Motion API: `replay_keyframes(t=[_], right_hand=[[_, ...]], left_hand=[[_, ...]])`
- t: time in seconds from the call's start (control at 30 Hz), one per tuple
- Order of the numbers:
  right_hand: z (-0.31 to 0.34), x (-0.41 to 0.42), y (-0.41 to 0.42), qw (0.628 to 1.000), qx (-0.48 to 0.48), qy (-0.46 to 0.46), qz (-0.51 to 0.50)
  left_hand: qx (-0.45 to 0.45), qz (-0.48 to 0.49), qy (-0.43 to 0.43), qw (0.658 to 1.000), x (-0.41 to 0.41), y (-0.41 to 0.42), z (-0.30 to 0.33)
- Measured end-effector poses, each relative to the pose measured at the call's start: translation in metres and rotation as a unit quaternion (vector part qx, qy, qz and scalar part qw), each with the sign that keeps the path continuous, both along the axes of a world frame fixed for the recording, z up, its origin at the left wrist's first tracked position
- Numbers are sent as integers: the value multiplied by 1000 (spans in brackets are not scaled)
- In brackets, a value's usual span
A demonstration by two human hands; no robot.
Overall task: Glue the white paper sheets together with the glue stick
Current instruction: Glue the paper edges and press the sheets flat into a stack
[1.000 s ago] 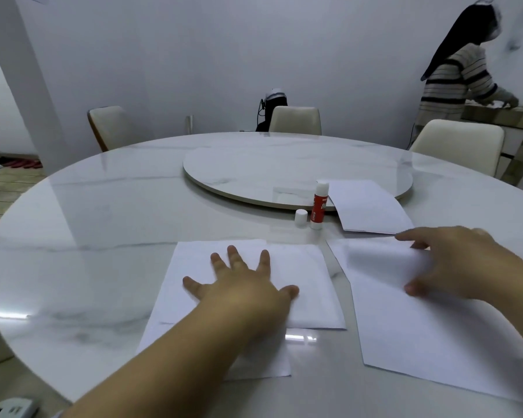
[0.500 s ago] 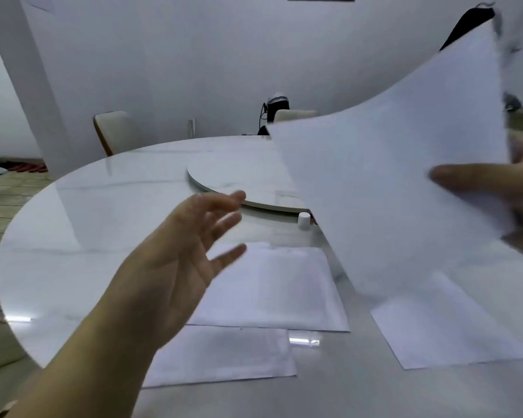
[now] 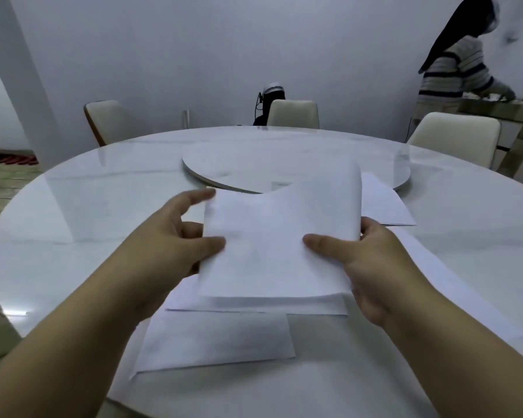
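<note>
I hold a white paper sheet (image 3: 280,236) with both hands just above the joined sheets (image 3: 218,339) lying on the table in front of me. My left hand (image 3: 175,236) grips its left edge, thumb on top. My right hand (image 3: 366,260) grips its right edge, thumb on top. The held sheet curves upward at its far right corner. Another white sheet (image 3: 381,203) lies beyond it at the right, and one more sheet (image 3: 453,285) lies under my right forearm. The held sheet hides the glue stick and its cap.
The round white marble table (image 3: 88,206) carries a raised turntable (image 3: 254,164) in its middle. Three cream chairs (image 3: 293,114) stand around the far side. A person in a striped top (image 3: 453,70) stands at a bench at the back right.
My right hand lifted a sheet from the right pile, swung it up and over, then brought it down over the joined sheets. My left hand rose off those sheets and took its left edge.
</note>
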State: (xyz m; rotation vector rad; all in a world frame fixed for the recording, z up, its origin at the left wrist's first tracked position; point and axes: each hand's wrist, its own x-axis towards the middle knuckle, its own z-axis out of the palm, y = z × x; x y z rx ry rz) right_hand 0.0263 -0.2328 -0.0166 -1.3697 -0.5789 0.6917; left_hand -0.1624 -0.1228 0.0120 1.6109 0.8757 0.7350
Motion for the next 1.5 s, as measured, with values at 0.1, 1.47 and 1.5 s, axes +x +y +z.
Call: replay_keyframes(t=[0.1,1.47,1.5], right_hand=[[3,10,-2,1000,4,12,1],[-28,23,-3,893,-218,-392,38],[-27,23,-3,891,-222,-394,37]], left_hand=[[96,50,72,991,-2,12,-9],[293,15,228,928,-18,33,-52],[299,14,233,926,-18,33,-53]])
